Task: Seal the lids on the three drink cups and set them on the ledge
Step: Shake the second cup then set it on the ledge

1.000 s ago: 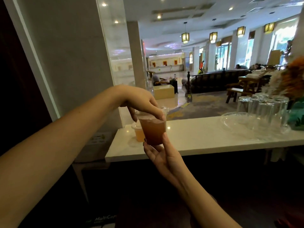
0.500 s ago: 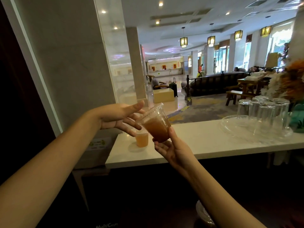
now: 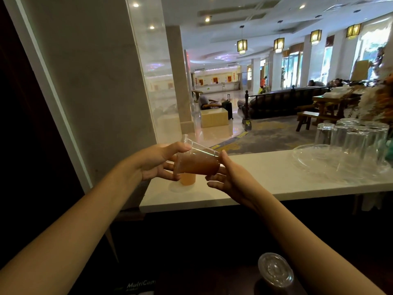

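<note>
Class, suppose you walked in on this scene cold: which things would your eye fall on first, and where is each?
First, the cup of brown drink, tipped almost on its side, held between the left hand and the right hand just above the white ledge. Next, the upturned glasses on a clear tray at the ledge's right end, and a lidded cup low down on the dark surface in front.

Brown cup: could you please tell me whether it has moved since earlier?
Yes: the brown cup tipped leftward, almost sideways, above the orange cup on the ledge.
</note>
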A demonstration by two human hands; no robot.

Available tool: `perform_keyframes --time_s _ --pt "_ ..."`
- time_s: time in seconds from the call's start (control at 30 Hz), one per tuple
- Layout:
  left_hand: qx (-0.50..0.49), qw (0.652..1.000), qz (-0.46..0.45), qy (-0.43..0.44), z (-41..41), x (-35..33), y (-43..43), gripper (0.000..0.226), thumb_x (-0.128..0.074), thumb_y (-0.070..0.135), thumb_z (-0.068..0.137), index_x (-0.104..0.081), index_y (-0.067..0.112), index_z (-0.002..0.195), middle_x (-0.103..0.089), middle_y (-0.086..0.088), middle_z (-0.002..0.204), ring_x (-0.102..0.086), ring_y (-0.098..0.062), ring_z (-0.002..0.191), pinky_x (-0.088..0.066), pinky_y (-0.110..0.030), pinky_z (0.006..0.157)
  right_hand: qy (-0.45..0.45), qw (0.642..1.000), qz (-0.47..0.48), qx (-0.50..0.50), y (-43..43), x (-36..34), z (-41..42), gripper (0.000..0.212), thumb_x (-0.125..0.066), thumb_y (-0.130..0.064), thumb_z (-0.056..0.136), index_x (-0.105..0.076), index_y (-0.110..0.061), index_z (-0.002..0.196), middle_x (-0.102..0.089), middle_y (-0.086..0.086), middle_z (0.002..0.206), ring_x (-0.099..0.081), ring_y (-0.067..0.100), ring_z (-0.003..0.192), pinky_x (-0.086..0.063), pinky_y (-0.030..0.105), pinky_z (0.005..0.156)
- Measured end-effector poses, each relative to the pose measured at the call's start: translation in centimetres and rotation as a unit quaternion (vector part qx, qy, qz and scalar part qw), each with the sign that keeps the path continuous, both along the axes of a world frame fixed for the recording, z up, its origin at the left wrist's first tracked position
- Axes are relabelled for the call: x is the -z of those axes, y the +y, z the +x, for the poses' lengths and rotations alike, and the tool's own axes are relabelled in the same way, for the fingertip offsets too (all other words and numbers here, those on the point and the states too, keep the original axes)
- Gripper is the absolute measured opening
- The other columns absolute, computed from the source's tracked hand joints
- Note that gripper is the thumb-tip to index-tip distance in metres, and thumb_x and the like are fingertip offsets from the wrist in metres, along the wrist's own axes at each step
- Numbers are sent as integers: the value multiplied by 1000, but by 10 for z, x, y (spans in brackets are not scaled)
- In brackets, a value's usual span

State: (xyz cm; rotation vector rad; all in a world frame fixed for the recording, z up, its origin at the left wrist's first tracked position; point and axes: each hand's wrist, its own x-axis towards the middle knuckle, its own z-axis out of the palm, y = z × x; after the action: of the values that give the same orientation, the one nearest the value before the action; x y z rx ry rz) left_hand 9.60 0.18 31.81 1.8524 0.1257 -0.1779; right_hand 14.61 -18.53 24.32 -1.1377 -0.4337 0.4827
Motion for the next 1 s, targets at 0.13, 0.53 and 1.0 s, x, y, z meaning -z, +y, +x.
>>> perform_keyframes --time_s 0.13,0.53,1.0 --pt "-7 1000 -14 -18 -1 12 0 42 -62 42 65 -55 27 103 -56 -12 121 -57 -30 107 -55 -33 74 35 998 -30 -30 7 3 2 48 -34 -54 94 -55 -15 111 -65 14 84 -62 18 66 -55 27 63" --pt "-5 987 -134 93 -8 31 6 86 -80 45 52 -49 20 128 -51 -17 118 -55 -30 98 -58 -34 62 45 998 -17 -40 7 24 2 24 -45 -29 97 -55 -11 110 -61 15 97 -63 20 73 -57 25 63" --pt "24 982 -187 24 -13 78 6 63 -76 47 64 -56 26 120 -56 -11 125 -55 -31 112 -54 -44 82 69 995 -40 -52 9 34 -4 38 -52 -32 93 -52 -9 124 -56 15 115 -65 22 73 -59 26 63"
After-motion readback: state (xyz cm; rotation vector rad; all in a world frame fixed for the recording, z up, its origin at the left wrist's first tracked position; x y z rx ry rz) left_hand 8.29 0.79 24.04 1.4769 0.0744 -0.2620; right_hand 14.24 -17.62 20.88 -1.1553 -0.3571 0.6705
